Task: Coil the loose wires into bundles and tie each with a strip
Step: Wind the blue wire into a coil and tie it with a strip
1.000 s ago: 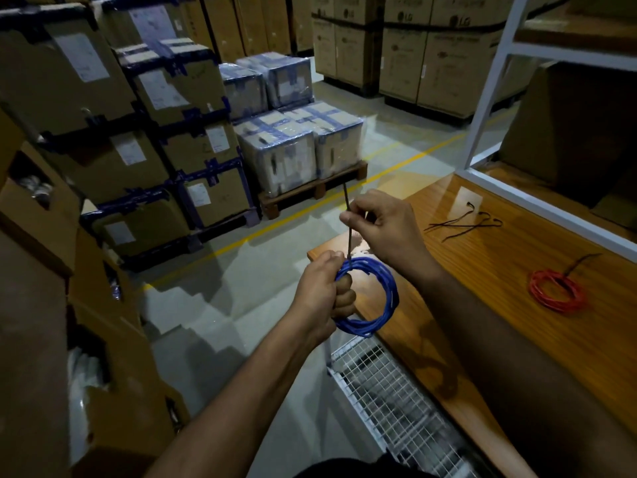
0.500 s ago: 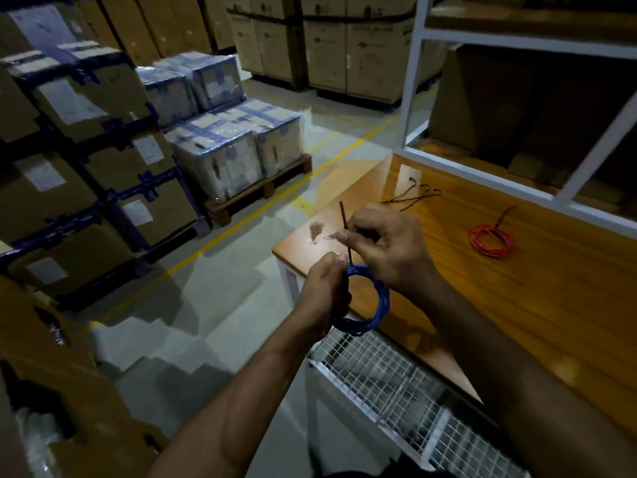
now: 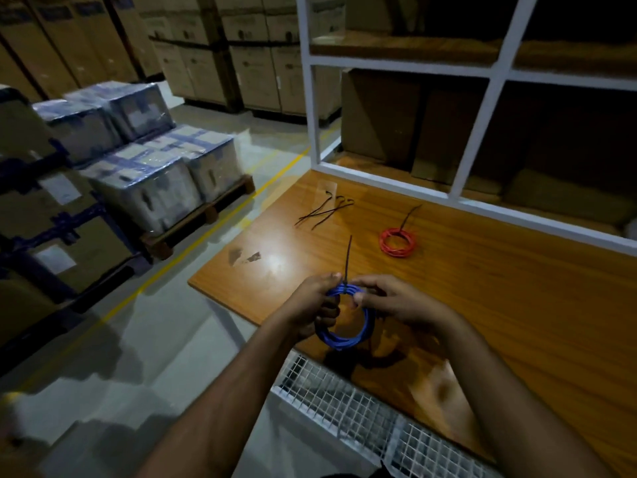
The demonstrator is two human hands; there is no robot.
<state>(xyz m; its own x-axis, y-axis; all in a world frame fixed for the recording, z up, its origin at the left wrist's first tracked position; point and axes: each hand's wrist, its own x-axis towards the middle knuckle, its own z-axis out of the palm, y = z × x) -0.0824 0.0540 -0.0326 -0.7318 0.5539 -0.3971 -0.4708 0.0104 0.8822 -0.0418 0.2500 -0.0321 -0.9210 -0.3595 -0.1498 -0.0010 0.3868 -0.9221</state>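
Holding blue wire coil [image 3: 348,326] above the table [image 3: 482,288] edge: left hand [image 3: 310,305] closed round its left side, right hand [image 3: 389,300] pinching the top beside the stiff dark strip [image 3: 347,260]. Risk: slick, springy loops fanning out if either grip slackens before the strip cinches. Red coil [image 3: 398,241] lies tied, well apart.

Blue coil [image 3: 348,336] left side hidden behind left hand [image 3: 315,305]; strip [image 3: 347,260] lock unclear.
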